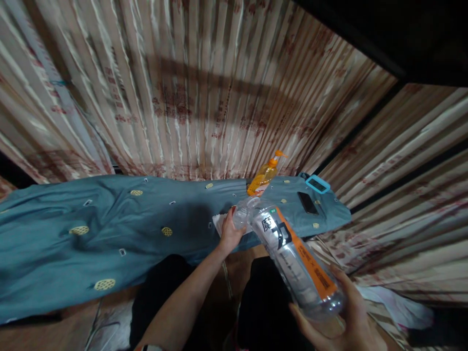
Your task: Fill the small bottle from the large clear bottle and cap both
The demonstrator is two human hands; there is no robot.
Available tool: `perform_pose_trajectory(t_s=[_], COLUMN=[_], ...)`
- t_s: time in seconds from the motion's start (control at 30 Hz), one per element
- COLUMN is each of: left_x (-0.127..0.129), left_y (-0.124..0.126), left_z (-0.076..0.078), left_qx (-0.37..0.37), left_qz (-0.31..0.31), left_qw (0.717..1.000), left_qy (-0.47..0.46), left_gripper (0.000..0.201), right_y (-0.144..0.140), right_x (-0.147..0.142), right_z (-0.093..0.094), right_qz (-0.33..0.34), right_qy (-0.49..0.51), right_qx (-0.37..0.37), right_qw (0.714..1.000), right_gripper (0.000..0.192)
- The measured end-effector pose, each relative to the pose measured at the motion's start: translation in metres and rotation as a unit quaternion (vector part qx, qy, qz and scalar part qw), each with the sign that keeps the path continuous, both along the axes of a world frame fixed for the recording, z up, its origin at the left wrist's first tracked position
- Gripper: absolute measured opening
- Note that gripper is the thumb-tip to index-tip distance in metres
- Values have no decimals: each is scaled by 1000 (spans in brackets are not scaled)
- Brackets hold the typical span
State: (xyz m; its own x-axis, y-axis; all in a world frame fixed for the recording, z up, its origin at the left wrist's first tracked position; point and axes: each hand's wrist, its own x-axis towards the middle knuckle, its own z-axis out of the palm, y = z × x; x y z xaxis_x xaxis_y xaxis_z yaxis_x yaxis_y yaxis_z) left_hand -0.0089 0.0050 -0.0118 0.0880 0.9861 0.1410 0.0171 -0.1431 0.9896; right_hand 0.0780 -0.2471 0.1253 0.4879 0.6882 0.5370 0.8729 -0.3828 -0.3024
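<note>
Fingers at bottle cap, R hand underneath

We note a pleated curtain in beige and brown stripes with reddish printed motifs covering the whole back of the room; a dark horizontal shadow band crosses its upper part. At upper right we record a dark, unlit area bordered by a black frame. A long tabletop runs across the scene under a teal cloth with small yellow and white figures. Below it we see a brownish floor. Lighting is dim and warm.
</note>
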Motion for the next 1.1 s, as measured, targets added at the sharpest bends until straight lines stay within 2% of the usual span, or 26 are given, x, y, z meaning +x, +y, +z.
perform_pose_trajectory(t_s=[0.23,0.73,0.9,1.1], left_x=[0,-3,-3,-2], left_y=[3,3,4,4], left_z=[-6,0,-1,-2], left_qx=[-1,-7,-7,-3], left_qz=[-21,-23,-24,-21], left_qw=[1000,999,999,1000], left_qy=[3,28,22,19], left_gripper=[81,82,81,82], right_y=[-2,0,1,0], right_x=[6,20,22,34], right_z=[-4,-2,1,-1], right_qz=[8,77,79,120], right_qy=[-12,-85,-100,-161], right_qx=[0,6,2,6], right_qw=[1000,993,992,980], right_gripper=[93,80,78,78])
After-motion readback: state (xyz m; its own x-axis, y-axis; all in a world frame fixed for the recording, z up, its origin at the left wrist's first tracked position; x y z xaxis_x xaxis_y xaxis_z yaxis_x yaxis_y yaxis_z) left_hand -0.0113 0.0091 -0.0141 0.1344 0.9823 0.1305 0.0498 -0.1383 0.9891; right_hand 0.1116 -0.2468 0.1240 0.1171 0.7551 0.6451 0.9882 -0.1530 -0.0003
